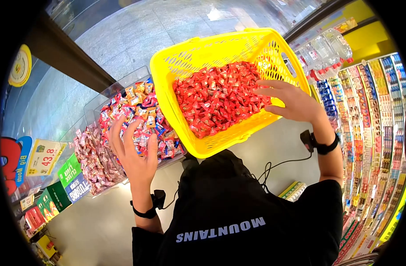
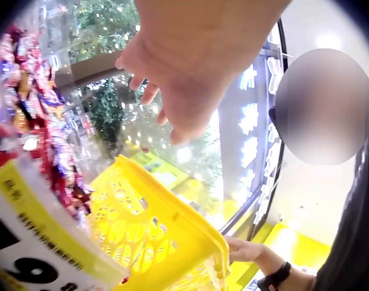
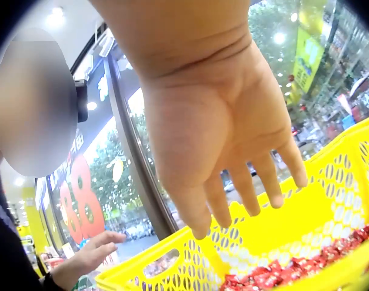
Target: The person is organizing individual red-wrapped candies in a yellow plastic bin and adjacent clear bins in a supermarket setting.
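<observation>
A yellow plastic basket [image 1: 167, 95] holds a heap of red-wrapped candies [image 1: 220, 97]. Over its right end, the right hand [image 1: 291, 101] hovers with fingers spread and nothing in its grasp; the right wrist view shows its bare palm above the basket. To the left, the left hand [image 1: 134, 153] is raised over a clear bin of mixed wrapped candies [image 1: 143, 99], fingers apart and empty. In the left wrist view that hand [image 2: 178, 79] hangs above the basket's side [image 2: 166, 224], with the colourful candies at the left.
Pink-wrapped candies [image 1: 94, 157] fill a section left of the mixed ones. A price sign [image 2: 39, 242] fronts the candy bin. Stocked shelves [image 1: 367, 115] and bottles of water [image 1: 324, 51] stand on the right. A dark window post [image 1: 70, 53] rises behind the bin.
</observation>
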Demonstrator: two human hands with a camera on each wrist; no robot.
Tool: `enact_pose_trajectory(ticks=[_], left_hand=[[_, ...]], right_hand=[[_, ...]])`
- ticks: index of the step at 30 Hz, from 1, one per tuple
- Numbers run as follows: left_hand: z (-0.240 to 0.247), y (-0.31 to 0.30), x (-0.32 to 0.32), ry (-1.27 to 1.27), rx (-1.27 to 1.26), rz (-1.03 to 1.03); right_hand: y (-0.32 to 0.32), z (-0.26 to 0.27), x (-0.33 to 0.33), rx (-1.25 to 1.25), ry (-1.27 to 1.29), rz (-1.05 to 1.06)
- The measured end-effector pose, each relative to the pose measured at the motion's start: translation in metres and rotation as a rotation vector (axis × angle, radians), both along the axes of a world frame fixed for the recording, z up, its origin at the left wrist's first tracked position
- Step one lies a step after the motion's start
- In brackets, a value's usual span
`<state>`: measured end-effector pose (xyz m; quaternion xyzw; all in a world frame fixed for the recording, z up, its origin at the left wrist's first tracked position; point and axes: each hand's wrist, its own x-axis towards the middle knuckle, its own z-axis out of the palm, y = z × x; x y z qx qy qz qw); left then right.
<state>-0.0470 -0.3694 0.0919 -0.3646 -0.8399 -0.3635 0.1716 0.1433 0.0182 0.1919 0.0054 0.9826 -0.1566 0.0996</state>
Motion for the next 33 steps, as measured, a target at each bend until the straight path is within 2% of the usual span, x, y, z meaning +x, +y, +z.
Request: enact_pose_trajectory(ticks=[6, 11, 14, 16, 18, 20, 23, 26, 33], left_hand=[[0.076, 0.055, 0.003, 0.143, -0.134, -0.232], [0.134, 0.137, 0.004, 0.274, -0.276, -0.406], [0.142, 0.204, 0.001, 0.192, -0.258, -0.549], [0.126, 0.246, -0.01, 0.112, -0.332, -0.626], [0.088, 0.282, -0.025, 0.046, -0.37, -0.697], [0.045, 0.302, -0.035, 0.03, -0.584, -0.69], [-0.011, 0.311, -0.038, 0.062, -0.923, -0.64], [-0.067, 0.303, -0.039, 0.281, -1.086, -0.579], [-0.092, 0.3, -0.029, 0.208, -1.116, -0.477]], right_hand=[[0.031, -0.036, 0.049, 0.032, 0.309, -0.217], [0.068, -0.057, 0.056, 0.014, 0.501, -0.211], [0.079, -0.07, 0.05, -0.019, 0.574, -0.172], [0.081, -0.078, 0.046, -0.08, 0.599, -0.16], [0.083, -0.076, 0.046, -0.106, 0.591, -0.159], [0.084, -0.078, 0.046, -0.13, 0.602, -0.162], [0.087, -0.081, 0.048, -0.165, 0.586, -0.16], [0.089, -0.078, 0.049, -0.178, 0.578, -0.15], [0.088, -0.081, 0.048, -0.167, 0.584, -0.18]])
